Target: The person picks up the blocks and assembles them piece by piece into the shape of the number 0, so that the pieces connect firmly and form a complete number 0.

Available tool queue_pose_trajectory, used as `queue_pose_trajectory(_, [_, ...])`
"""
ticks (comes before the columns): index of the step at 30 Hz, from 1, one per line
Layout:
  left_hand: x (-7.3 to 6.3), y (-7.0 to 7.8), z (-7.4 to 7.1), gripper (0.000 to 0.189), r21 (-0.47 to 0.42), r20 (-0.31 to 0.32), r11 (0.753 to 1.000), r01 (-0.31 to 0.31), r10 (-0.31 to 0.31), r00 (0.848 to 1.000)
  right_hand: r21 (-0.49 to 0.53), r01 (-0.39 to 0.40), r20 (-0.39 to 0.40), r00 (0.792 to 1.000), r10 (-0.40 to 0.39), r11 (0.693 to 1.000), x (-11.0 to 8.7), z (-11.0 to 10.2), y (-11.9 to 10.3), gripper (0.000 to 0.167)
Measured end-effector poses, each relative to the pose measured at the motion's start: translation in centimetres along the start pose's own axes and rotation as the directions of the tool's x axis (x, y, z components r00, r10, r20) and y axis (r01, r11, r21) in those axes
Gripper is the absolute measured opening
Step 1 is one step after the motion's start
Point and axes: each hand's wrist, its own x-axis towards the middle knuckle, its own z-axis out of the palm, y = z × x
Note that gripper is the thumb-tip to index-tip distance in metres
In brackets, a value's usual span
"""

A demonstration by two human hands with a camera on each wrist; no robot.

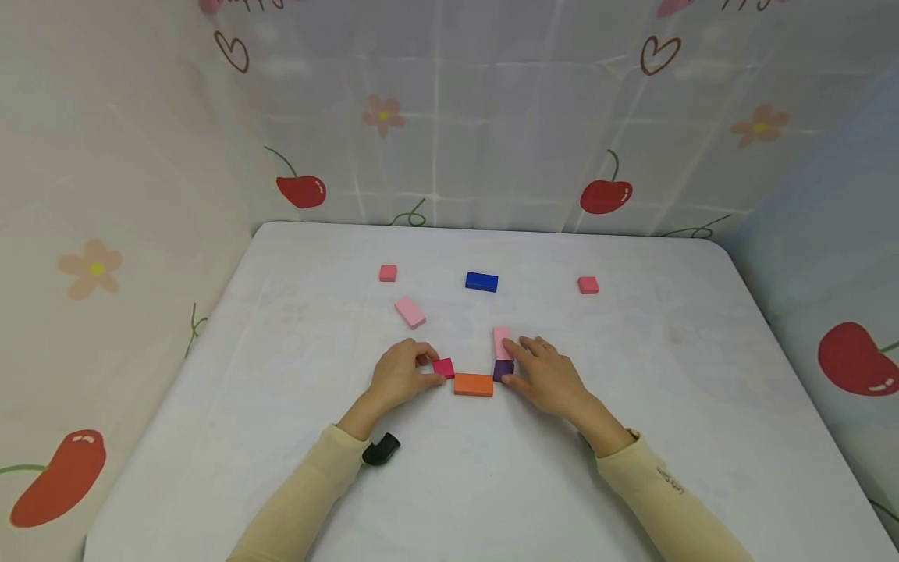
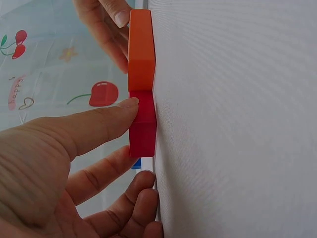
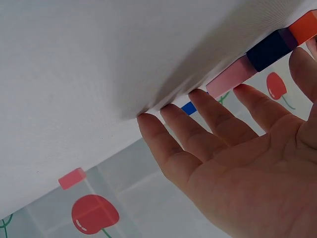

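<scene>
My left hand [image 1: 403, 371] pinches a small crimson block [image 2: 142, 134] between thumb and index finger. That block sits against the left end of an orange block [image 1: 474, 385], which lies flat on the table. Past the orange block's right end are a dark purple block [image 1: 502, 371] and, behind it, a light pink block [image 1: 502, 343], lined up end to end. My right hand [image 1: 551, 380] rests beside these two, its index fingertip at the pink block and thumb tip by the purple one. In the right wrist view its other fingers [image 3: 153, 131] are spread, tips at the tabletop.
On the white table [image 1: 232, 406] behind the hands lie another light pink block [image 1: 410, 312], a blue block [image 1: 481, 282] and two small coral blocks, one at the left [image 1: 388, 273] and one at the right [image 1: 588, 285]. Patterned curtains [image 1: 492, 117] stand around the table.
</scene>
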Motion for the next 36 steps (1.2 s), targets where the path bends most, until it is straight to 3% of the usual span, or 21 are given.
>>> queue_pose_trajectory(19, [0.2,-0.1,0.1,0.029,-0.007,-0.005,1.000,0.001,-0.001,1.000,-0.021,-0.002,-0.012,1.000,0.002,1.000,-0.1,0.1,0.0,0.059])
queue_pose_trajectory(24, [0.4,-0.3,-0.8,0.032,-0.049,-0.003,0.999,0.018,-0.018,1.000,-0.028,-0.006,-0.010,1.000,0.006,1.000,-0.1,0.0,-0.1,0.059])
queue_pose_trajectory(28, [1.3,-0.8,-2.6,0.034,-0.102,-0.086,0.994,0.027,-0.036,0.996,-0.034,-0.009,-0.011,1.000,0.009,0.999,0.0,0.0,-0.1,0.059])
queue_pose_trajectory(33, [3.2,-2.0,-4.5,0.033,-0.159,-0.233,0.986,0.051,-0.087,0.968,-0.026,-0.009,-0.016,1.000,0.009,1.000,0.0,0.1,0.0,0.059])
queue_pose_trajectory(36, [4.4,-2.5,-4.7,0.038,-0.141,-0.231,0.984,0.110,-0.141,0.963,-0.017,-0.011,-0.019,1.000,0.011,1.000,0.0,0.3,0.0,0.059])
